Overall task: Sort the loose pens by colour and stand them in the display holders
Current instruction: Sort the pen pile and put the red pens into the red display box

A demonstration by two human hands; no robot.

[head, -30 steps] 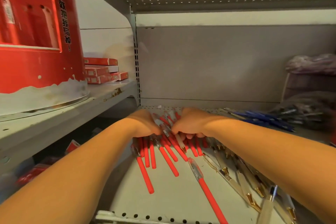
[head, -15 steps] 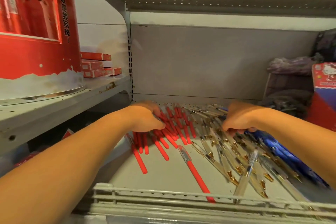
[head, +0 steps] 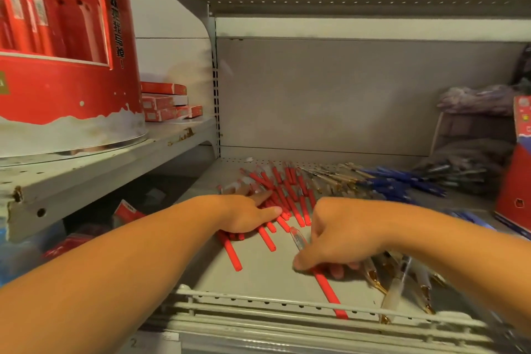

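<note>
Several red pens (head: 283, 195) lie in a loose pile on the grey shelf floor (head: 267, 270). My left hand (head: 250, 214) rests flat on the pile's near left part, fingers straight. My right hand (head: 342, 236) reaches down onto one stray red pen (head: 327, 289) that lies apart toward the front rail, with thumb and fingers curled round its upper part. Clear pens with gold tips (head: 402, 284) lie under and to the right of that hand. Blue pens (head: 396, 184) are heaped further back on the right.
A big red round display holder (head: 66, 72) stands on the higher shelf at left, with red boxes (head: 165, 105) behind it. A white rail (head: 287, 307) runs along the shelf's front edge. A red carton (head: 517, 181) stands at the right; bagged goods (head: 474, 135) sit behind it.
My right hand left the clear and blue pens and came down left onto the stray red pen. My left hand flattened on the red pile.
</note>
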